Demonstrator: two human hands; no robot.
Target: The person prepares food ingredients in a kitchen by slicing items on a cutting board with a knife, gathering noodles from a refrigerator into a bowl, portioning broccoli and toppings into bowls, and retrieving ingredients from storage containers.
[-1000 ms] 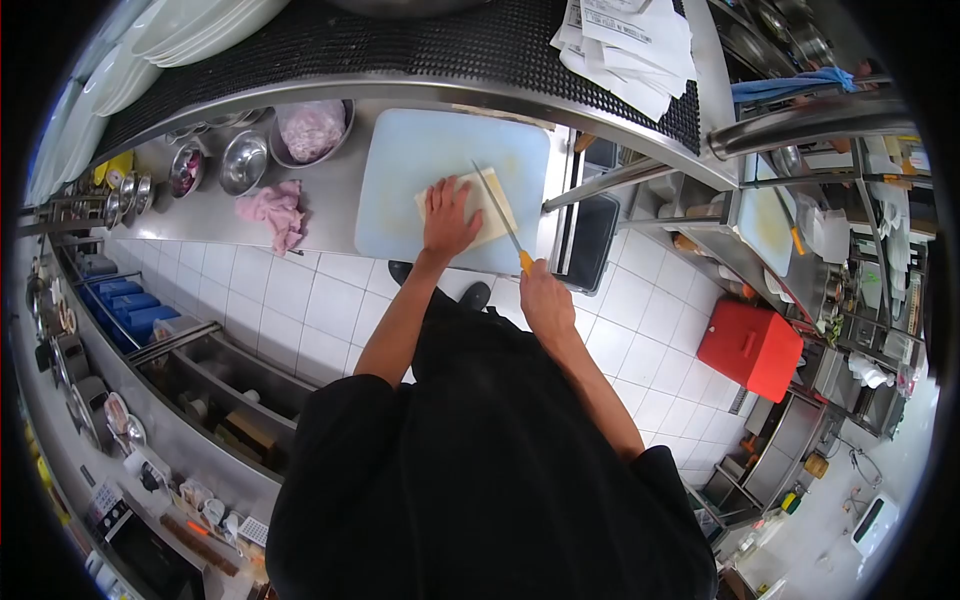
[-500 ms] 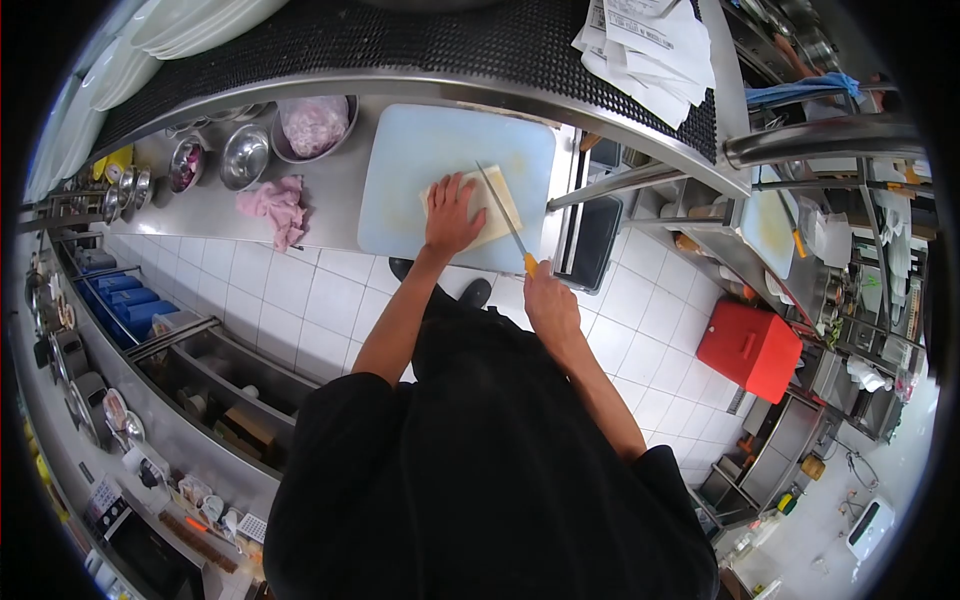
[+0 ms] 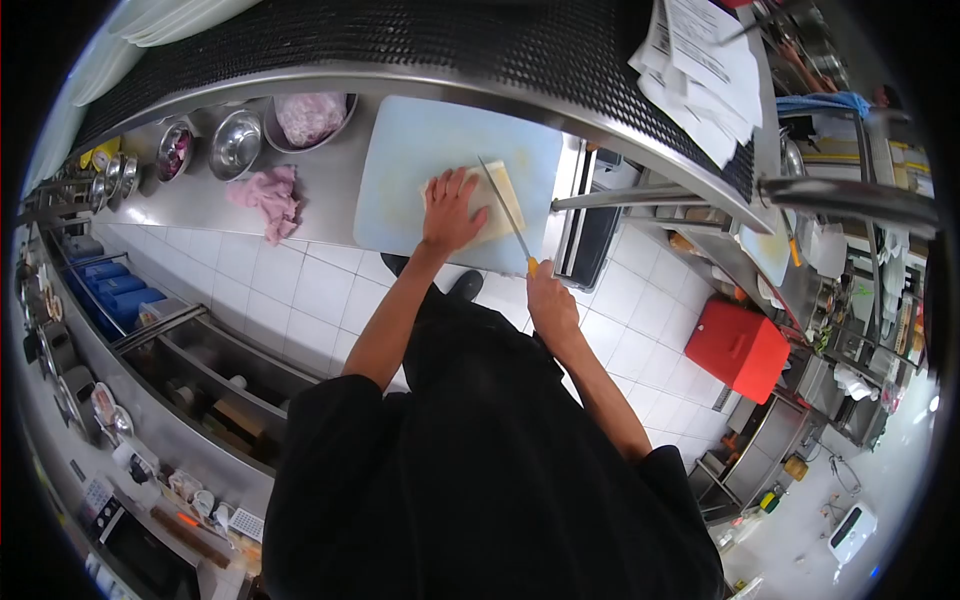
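Knife [image 3: 506, 212], gripped in the right hand [image 3: 552, 308], could nick the left hand [image 3: 453, 210] (spread flat) — should the pale sheet [image 3: 510, 185] slip.

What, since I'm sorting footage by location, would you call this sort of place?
Most likely a restaurant kitchen: there's a knife and a pale blue cutting board, metal bowls on a steel counter, and printed slips on the shelf above.

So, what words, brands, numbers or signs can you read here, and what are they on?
No text can be read.
White paper slips on the black mat: printed lines, too small and blurred.
White panel at lower left: dark marks, too small to read.
Knife and cutting board: no lettering visible.
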